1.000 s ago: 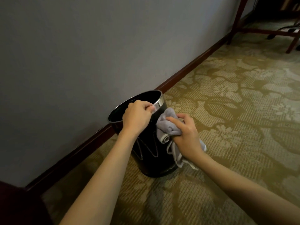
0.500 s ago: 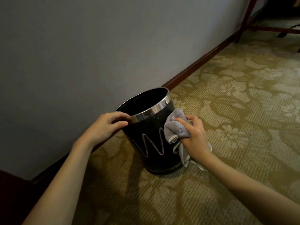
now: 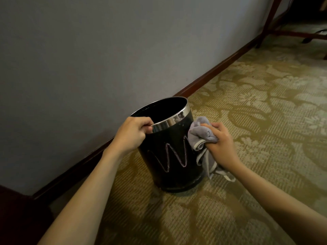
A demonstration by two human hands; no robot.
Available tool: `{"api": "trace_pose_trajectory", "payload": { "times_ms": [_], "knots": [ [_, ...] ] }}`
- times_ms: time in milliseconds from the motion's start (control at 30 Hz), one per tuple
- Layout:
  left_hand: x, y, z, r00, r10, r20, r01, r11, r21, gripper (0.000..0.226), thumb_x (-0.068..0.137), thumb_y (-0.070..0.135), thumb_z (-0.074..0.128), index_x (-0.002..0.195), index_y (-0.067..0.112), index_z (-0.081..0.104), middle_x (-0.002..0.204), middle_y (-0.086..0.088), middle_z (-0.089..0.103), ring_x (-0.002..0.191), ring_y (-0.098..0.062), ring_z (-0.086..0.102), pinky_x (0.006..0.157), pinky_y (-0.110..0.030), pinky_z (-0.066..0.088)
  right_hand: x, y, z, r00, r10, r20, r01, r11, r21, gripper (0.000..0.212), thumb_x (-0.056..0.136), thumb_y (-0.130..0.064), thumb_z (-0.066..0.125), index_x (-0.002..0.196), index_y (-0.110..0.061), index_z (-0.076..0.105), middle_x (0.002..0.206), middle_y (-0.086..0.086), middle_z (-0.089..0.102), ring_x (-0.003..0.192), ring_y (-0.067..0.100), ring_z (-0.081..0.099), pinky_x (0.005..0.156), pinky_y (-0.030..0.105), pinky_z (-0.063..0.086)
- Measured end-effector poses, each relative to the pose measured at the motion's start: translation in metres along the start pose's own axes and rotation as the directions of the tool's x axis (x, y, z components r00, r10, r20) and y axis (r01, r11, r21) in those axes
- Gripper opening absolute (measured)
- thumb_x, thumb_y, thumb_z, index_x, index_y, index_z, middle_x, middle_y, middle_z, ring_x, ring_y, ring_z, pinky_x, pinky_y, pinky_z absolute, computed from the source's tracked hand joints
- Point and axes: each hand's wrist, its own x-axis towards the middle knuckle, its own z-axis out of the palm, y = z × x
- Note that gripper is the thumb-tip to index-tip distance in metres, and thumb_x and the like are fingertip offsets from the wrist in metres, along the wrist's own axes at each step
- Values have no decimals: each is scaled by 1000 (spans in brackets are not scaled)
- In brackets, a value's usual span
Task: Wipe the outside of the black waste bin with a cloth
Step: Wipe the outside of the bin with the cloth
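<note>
My left hand (image 3: 131, 134) grips the black waste bin (image 3: 169, 152) by its rim; my right hand (image 3: 220, 145) clutches the cloth (image 3: 200, 134) against its right side. Press firmly, I judge, steadying the rim.

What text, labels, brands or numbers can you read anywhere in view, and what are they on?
No readable text, label, brand or number anywhere in view.
Black waste bin: only a pale zigzag line drawn on its side, like "W" shapes; a mark, not clearly lettering.
Grey cloth, held by the right hand: no print visible.
</note>
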Motion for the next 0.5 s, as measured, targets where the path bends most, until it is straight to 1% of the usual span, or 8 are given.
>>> {"api": "trace_pose_trajectory", "payload": {
  "times_ms": [67,133,200,267,333,400,433,500],
  "knots": [
    [6,8,-2,1000,0,13,0,999,43,25,86,7,59,71,27,62,68,6,62,75,-18,59,69,-46,49,2,6,-4,999,26,27,-28,997,67,42,81,-2,67,116,-24,66,108,2,54,100,24,54,87,35,44],
    [10,7,-7,1000,-22,19,21,996,90,26,85,9,60,68,28,60,67,4,62,75,-20,59,71,-45,50,1,11,-3,994,87,59,-96,982,164,37,80,2,65,107,-22,68,105,3,60,96,20,58,83,29,47],
    [11,2,-13,997,-75,0,74,995,69,28,86,8,60,67,29,62,67,4,63,75,-19,59,71,-40,50,-1,18,0,974,214,74,-226,936,272,28,80,5,63,102,-13,68,102,8,66,95,23,63,81,32,50],
    [10,-4,-16,991,-118,-60,119,992,29,30,88,8,58,67,29,63,67,4,65,73,-17,60,68,-34,47,-6,25,3,941,326,92,-338,884,322,25,82,3,62,103,-8,67,99,9,70,95,24,66,81,37,53],
    [8,-9,-18,981,-148,-122,148,989,-10,32,90,8,57,67,31,63,68,5,65,72,-15,60,65,-28,44,-15,31,8,933,326,153,-355,900,251,22,80,6,62,98,-5,66,98,13,67,95,29,65,83,43,52],
    [7,-15,-19,971,-183,-155,175,983,-61,34,91,9,56,68,32,64,71,5,66,75,-10,61,63,-25,43,-27,33,15,931,275,241,-316,937,148,22,77,9,63,94,-5,67,99,14,63,95,30,62,86,45,50],
    [6,-17,-20,967,-197,-163,186,979,-81,36,91,10,56,67,35,64,72,7,67,76,-7,61,61,-21,42,-31,32,18,929,257,265,-299,945,130,24,77,8,64,95,-6,68,99,13,63,96,29,62,88,46,49],
    [5,-20,-21,963,-216,-164,201,974,-104,38,92,11,56,66,38,63,73,9,67,77,-6,61,61,-18,39,-32,27,21,941,214,261,-246,964,99,33,77,6,66,103,-13,71,103,7,62,97,24,61,90,46,47]
  ]
}}
